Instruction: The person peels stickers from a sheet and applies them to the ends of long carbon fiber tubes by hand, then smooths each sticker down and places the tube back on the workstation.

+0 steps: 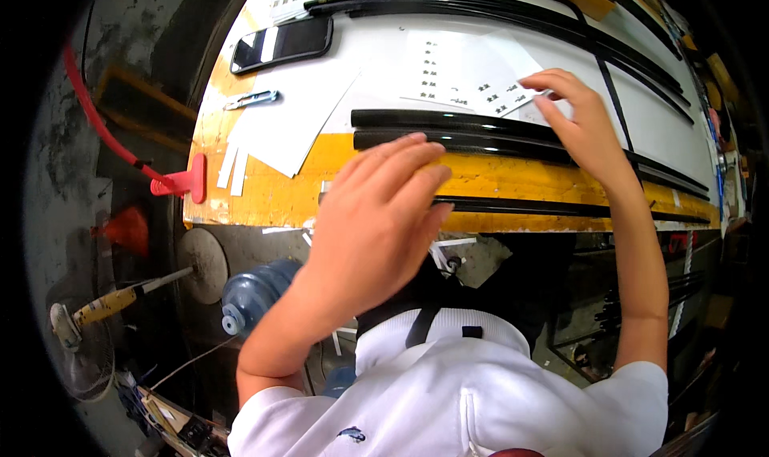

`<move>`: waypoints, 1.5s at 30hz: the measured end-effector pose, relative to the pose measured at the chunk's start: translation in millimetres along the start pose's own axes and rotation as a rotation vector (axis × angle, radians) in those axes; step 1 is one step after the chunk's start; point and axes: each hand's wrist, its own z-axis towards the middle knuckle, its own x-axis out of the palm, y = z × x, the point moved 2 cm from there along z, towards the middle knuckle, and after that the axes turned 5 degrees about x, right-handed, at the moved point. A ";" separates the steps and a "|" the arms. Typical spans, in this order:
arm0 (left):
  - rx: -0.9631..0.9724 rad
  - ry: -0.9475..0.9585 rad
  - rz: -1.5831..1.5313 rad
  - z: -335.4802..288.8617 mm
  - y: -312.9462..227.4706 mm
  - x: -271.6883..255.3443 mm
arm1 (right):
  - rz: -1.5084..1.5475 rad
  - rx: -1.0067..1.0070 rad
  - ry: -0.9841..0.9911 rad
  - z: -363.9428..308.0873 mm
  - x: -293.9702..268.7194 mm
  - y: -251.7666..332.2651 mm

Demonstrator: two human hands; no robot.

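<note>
Two glossy black tubes (481,126) lie side by side along the yellow table edge. Over their left part hovers my left hand (384,205), palm down with fingers stretched out; whether it touches the nearer tube I cannot tell. My right hand (581,124) is above the tubes farther right, thumb and index finger brought together around a small pale bit I cannot make out. Just left of those fingertips are white sheets with small dark printed labels (501,96). Another thin black tube (529,207) runs along the front edge, partly behind my left hand.
A black phone (282,44), a light-blue box cutter (252,99) and blank white paper (292,124) lie on the left of the table. More black tubes (448,4) lie at the back. A red-handled tool (188,181) hangs at the left edge; a blue water jug (260,293) is below.
</note>
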 end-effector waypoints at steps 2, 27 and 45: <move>0.012 0.066 0.022 15.5 10.0 -1.2 | -0.056 0.003 0.057 14.2 16.0 -26.8; 0.180 0.595 0.282 106.6 88.3 80.4 | -0.191 0.024 -0.022 31.6 51.1 -50.8; 0.168 0.616 0.264 107.0 86.7 79.1 | -0.142 0.084 -0.060 35.9 54.1 -50.1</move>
